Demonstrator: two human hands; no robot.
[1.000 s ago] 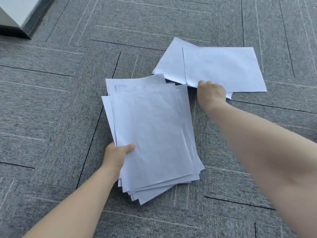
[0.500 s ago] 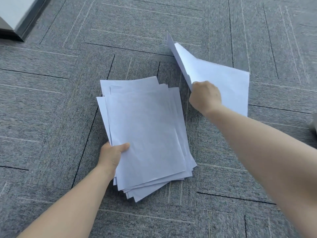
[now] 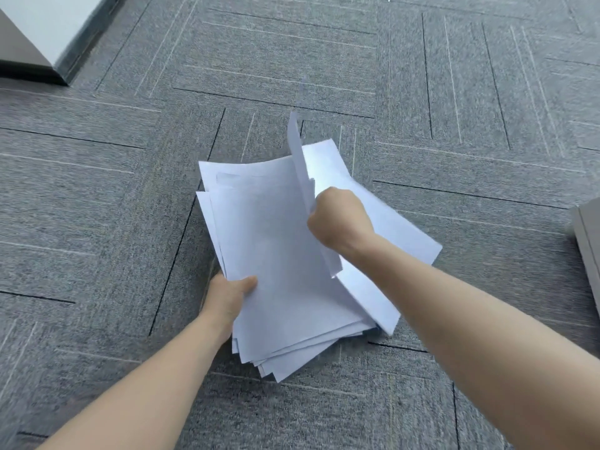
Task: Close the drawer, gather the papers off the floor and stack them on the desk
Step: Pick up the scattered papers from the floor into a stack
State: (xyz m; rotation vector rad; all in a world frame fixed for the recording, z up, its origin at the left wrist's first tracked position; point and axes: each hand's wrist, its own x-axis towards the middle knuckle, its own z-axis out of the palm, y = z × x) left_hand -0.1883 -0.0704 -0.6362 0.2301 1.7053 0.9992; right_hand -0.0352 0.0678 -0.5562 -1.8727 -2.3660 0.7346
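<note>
A: Fingers?
B: The left hand (image 3: 229,295) pinches the untidy stack of white paper sheets (image 3: 279,254), thumb on top. The right hand (image 3: 337,219) is fisted around loose white sheets (image 3: 386,228).
A: Surroundings?
B: Grey striped carpet tiles (image 3: 97,206); a white cabinet corner (image 3: 42,30) far left.
A: Changed?
B: The loose sheets have swung over onto the stack, whose long axis runs away from the person.

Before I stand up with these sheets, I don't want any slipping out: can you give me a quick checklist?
1. Left hand grips the white paper stack at its near-left edge: ok.
2. Right hand clamps the curled white sheets: ok.
3. Curled sheets laid flat on the stack: not ok.
4. Stack edges squared: not ok, corners fan out.
5. Grey carpet floor free of stray sheets in view: ok.
6. Drawer closed: cannot tell.
</note>
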